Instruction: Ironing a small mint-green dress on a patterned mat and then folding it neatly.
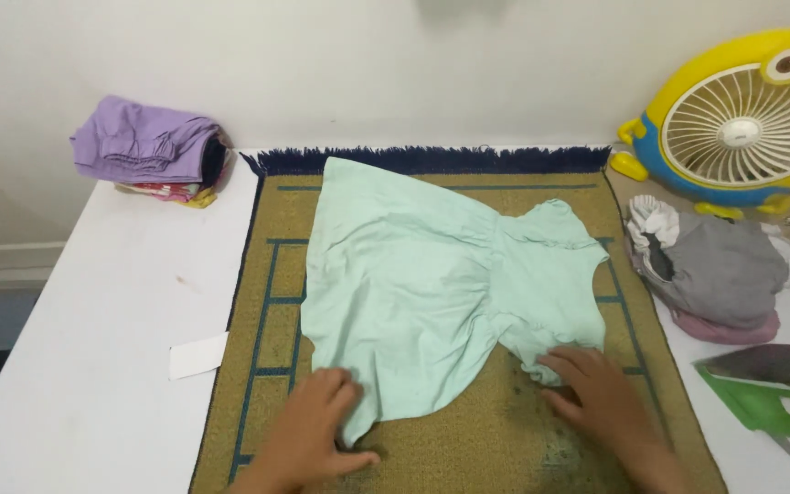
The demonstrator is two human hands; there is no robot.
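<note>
Dress lies flat under both hands on mat.

Open tabletop along the left of the frame, bare but for a white paper slip at the mat's left edge. Blocked at upper left by a stack of folded clothes against the wall. Centre taken by the dress, spread flat, with the left hand on its lower hem and the right hand on its lower right corner. Bare mat between the hands, bottom centre. Crowded right side: fan upper right, grey clothes pile below it, iron at lower right.
</note>
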